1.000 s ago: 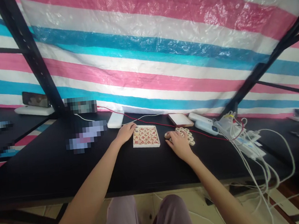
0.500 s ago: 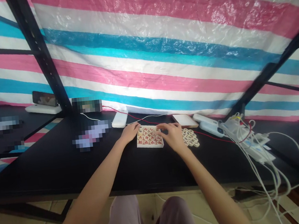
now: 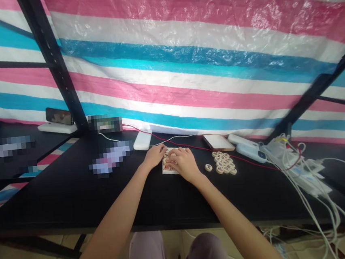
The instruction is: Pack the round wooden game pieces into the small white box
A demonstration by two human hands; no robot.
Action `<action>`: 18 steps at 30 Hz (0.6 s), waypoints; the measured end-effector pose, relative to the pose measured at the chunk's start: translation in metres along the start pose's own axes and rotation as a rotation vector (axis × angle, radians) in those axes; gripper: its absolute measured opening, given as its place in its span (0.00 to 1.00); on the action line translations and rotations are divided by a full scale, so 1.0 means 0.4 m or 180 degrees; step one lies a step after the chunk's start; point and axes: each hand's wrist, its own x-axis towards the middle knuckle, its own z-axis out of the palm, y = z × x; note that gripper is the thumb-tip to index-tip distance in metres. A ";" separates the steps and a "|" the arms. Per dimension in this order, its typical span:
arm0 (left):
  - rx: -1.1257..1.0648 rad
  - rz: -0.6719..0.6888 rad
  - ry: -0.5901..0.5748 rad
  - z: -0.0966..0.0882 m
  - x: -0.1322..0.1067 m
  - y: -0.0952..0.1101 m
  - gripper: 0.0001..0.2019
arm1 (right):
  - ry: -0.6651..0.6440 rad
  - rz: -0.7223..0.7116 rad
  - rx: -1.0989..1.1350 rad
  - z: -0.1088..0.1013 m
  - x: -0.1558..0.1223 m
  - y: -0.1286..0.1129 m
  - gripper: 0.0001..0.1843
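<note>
A small white box [image 3: 169, 172] on the black table holds rows of xiangqi pieces [image 3: 166, 167] with red and black characters. At its far left corner my left hand [image 3: 155, 157] rests with fingers closed on the edge. My right hand [image 3: 185, 164] is over the box, fingers bent down onto the pieces and covering most of them. What its fingertips pinch is hidden. To the right, a single loose xiangqi piece [image 3: 208, 167] lies beside a cluster of several more pieces [image 3: 224, 163].
Behind the cluster lies a shallow box lid [image 3: 219, 142]. White power banks [image 3: 249, 152] and tangled white cables [image 3: 299, 178] occupy the right side. A white device [image 3: 142, 139] stands behind my left hand, with a red cable crossing the back. Striped sheeting [image 3: 186, 79] hangs behind.
My right hand has moved left from the box's right edge to over its middle, uncovering the loose piece near the cluster. My left hand stays at the box corner. The view has shifted slightly.
</note>
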 end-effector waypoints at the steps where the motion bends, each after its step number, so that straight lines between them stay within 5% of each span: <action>1: 0.0007 0.0000 -0.0016 -0.001 -0.001 0.001 0.16 | -0.0008 0.0007 -0.0033 -0.005 -0.002 -0.003 0.09; 8: 0.0044 -0.0035 -0.0065 -0.012 -0.004 0.009 0.16 | 0.0203 0.0425 -0.0134 -0.067 -0.095 0.003 0.15; 13: 0.0022 -0.0065 -0.0141 -0.015 -0.004 0.012 0.17 | 0.0333 0.1082 -0.0789 -0.086 -0.254 0.099 0.18; 18: 0.0029 -0.0053 -0.0108 -0.014 -0.003 0.009 0.17 | 0.0011 0.1285 -0.0469 -0.079 -0.322 0.163 0.15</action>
